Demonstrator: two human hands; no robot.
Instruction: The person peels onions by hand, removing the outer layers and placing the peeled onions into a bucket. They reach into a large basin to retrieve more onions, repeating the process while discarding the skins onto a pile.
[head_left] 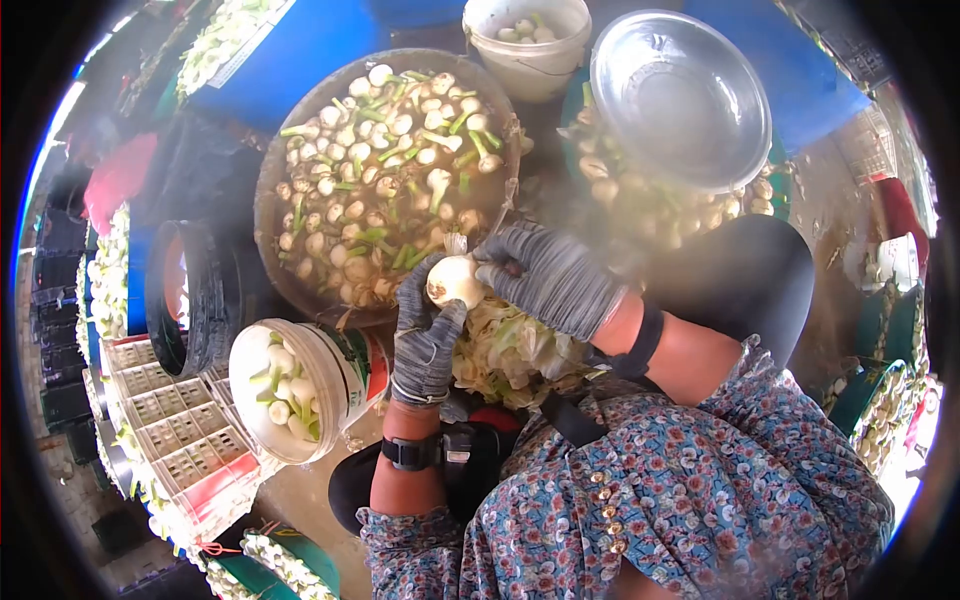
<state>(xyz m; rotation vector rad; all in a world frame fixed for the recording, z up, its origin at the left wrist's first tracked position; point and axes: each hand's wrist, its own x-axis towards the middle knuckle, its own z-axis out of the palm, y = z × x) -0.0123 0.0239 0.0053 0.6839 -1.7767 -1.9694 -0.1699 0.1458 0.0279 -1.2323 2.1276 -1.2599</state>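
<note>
A pale round onion (455, 281) is held between my two hands, near the lower right rim of a big round tub (265, 215). My left hand (428, 335), in a grey glove, wraps round its left and lower side. On the upper right, the gloved fingers of my right hand (550, 275) are closed against the onion; whether they pinch a bit of its skin is too small to tell. Onions with green stems (385, 190) float in brown water in the tub. Loose peelings (510, 350) lie just below my hands.
A tilted white bucket (350, 375) with onions stands at the left, beside a white crate (180, 425) and a black ring-shaped container (205, 300). Another white bucket (530, 65) is at the top. A metal basin (680, 100) rests over more onions (660, 205) at the upper right.
</note>
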